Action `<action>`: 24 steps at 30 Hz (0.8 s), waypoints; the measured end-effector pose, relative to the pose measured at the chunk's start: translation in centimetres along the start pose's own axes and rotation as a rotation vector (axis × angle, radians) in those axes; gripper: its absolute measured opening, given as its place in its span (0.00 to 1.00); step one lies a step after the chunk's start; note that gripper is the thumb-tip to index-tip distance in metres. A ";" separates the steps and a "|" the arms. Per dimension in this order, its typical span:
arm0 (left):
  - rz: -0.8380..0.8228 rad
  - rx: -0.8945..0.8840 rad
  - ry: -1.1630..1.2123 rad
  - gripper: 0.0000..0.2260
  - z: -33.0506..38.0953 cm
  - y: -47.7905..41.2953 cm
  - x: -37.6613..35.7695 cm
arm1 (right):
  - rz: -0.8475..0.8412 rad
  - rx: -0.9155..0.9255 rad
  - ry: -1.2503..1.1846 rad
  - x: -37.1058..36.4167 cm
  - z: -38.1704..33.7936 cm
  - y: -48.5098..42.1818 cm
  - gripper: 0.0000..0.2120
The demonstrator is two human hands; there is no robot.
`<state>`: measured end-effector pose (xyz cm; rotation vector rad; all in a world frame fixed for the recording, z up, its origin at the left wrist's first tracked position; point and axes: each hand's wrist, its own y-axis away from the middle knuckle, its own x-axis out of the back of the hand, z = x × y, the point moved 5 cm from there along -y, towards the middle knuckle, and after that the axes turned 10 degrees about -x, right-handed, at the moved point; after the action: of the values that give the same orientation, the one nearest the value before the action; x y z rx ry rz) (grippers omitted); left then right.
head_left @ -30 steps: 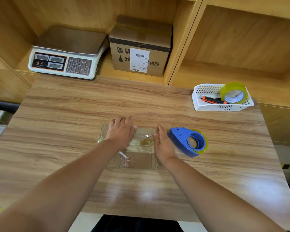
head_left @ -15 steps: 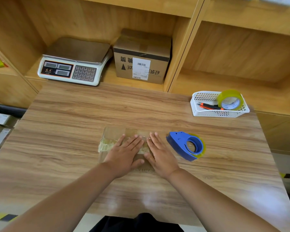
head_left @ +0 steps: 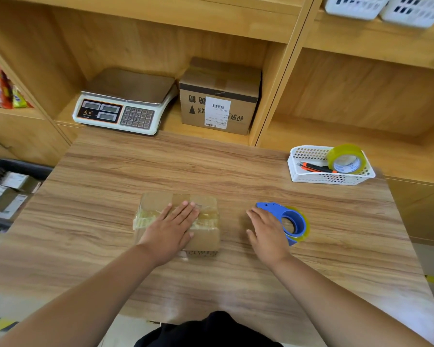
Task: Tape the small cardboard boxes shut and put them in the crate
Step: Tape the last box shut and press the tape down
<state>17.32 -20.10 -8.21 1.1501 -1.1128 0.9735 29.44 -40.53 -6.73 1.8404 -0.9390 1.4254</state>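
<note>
The left hand [head_left: 172, 227] lies flat and open on the small cardboard box [head_left: 177, 221], pressing tape. The right hand [head_left: 267, 230], open and empty, is just beside the blue tape dispenser [head_left: 290, 221], perhaps touching. Taping seems unfinished; grasping the dispenser likely comes next.

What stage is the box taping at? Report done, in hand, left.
Done: the small box on the table already wears clear tape across its top.
In hand: the left hand lies flat on that tape; the right hand is open beside the blue tape dispenser.
Left: the box is not yet in the crate, which already holds boxes.
</note>
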 end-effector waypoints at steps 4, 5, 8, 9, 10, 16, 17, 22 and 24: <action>0.038 0.097 0.018 0.31 -0.6 1.7 -0.2 | 0.052 -0.142 0.114 0.6 3.3 0.9 0.30; 0.048 0.108 0.012 0.33 -0.7 2.2 -0.4 | 0.055 -0.194 0.135 0.5 4.1 1.2 0.30; 0.053 0.140 -0.038 0.41 -1.1 3.4 -0.8 | 0.017 -0.325 0.185 0.5 5.5 1.6 0.30; 0.053 0.148 -0.054 0.44 -1.3 3.7 -0.9 | -0.007 -0.350 0.187 0.5 5.7 1.7 0.29; 0.047 0.155 -0.062 0.45 -1.5 4.0 -1.0 | -0.055 -0.371 0.188 0.3 5.8 1.6 0.29; 0.031 0.162 -0.023 0.42 -2.3 4.6 -1.4 | -0.136 -0.496 0.067 -0.1 6.3 1.0 0.25; 0.028 0.157 -0.022 0.42 -2.4 4.7 -1.5 | -0.146 -0.498 0.081 -0.1 6.4 0.8 0.25; 0.085 0.162 -0.051 0.36 -3.8 5.5 -1.4 | -0.116 -0.495 0.111 1.1 6.0 0.2 0.19; 0.112 0.155 -0.072 0.34 -4.5 6.0 -1.4 | -0.106 -0.500 0.064 1.6 5.2 -0.2 0.18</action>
<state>11.95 -14.74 -8.69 1.2664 -1.1858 1.1292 32.61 -44.92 -6.36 1.4402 -1.0364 1.0587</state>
